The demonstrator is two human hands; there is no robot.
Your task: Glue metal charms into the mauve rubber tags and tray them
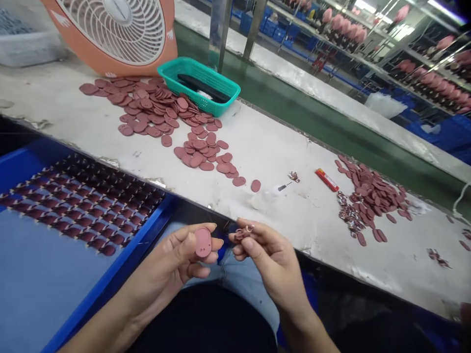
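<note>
Two bare hands are working just in front of the edge of a stained white worktop, above the person's denim-covered lap. The left hand is curled closed, gripping an oval mauve-pink piece upright between thumb and fingers. The right hand is closed to a pinch, holding a small curled pink scrap just beside the oval piece. To the left, a blue tray is carrying rows of dark maroon pieces. On the worktop, a scattered heap of mauve-pink ovals is lying beside a teal plastic basket containing a black object, with an orange-framed electric fan behind. Farther right, a red-orange lighter is lying near a second heap of ovals and patterned scraps. Racks of pink forms are standing in the background.
</note>
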